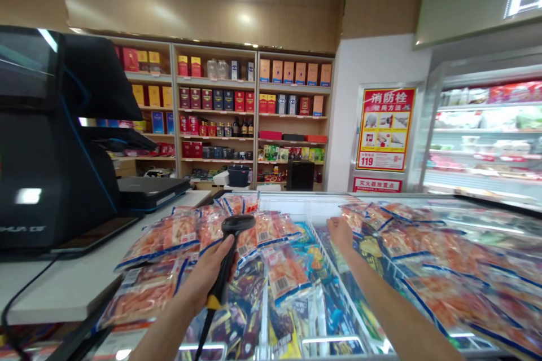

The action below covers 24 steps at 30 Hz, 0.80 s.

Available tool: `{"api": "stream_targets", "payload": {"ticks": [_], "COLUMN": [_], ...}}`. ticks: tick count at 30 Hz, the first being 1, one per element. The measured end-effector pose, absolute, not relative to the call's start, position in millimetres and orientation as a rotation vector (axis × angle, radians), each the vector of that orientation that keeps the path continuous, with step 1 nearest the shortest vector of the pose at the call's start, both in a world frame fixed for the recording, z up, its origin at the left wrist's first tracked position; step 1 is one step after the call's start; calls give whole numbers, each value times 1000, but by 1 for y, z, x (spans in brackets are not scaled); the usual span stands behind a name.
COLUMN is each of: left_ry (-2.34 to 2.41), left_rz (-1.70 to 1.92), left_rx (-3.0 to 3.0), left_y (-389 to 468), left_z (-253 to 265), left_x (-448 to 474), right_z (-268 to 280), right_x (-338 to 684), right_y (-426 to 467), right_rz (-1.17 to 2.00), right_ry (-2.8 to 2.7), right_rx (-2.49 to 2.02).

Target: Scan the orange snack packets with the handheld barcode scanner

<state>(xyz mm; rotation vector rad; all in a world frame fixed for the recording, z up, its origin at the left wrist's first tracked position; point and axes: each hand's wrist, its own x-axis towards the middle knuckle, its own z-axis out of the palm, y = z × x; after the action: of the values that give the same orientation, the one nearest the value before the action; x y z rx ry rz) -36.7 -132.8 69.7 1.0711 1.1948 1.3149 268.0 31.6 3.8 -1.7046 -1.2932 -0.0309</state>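
Observation:
My left hand is wrapped round the grip of a barcode scanner, black with a yellow band, its head uppermost and its cord hanging down. Under and around it, blue-edged clear packets of orange-pink food lie in a heap over the freezer. One packet rests just right of the scanner, its barcode label facing me. Farther right, my right hand is closed, fingers curled beside the left edge of another such packet. What those fingers hold, if anything, is hidden.
White wire dividers part the freezer's bagged goods. More packets are spread on the right side. A counter with a black checkout machine stands at left. Behind are shelves of boxes, a wall poster and a lit fridge.

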Motion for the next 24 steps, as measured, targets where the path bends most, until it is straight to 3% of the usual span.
{"api": "stream_targets", "payload": {"ticks": [13,24], "left_ry": [1170,951], "left_rz": [1270,1160], "left_rx": [1090,1063], "left_y": [-122,-134], "left_z": [70,81], "left_x": [18,30], "right_z": [-21,2], "right_x": [363,326], "right_y": [59,6], "right_rz": [-87,-203], "right_ry": [-1173,-1258], "right_rx": [-2121,-1770]}}
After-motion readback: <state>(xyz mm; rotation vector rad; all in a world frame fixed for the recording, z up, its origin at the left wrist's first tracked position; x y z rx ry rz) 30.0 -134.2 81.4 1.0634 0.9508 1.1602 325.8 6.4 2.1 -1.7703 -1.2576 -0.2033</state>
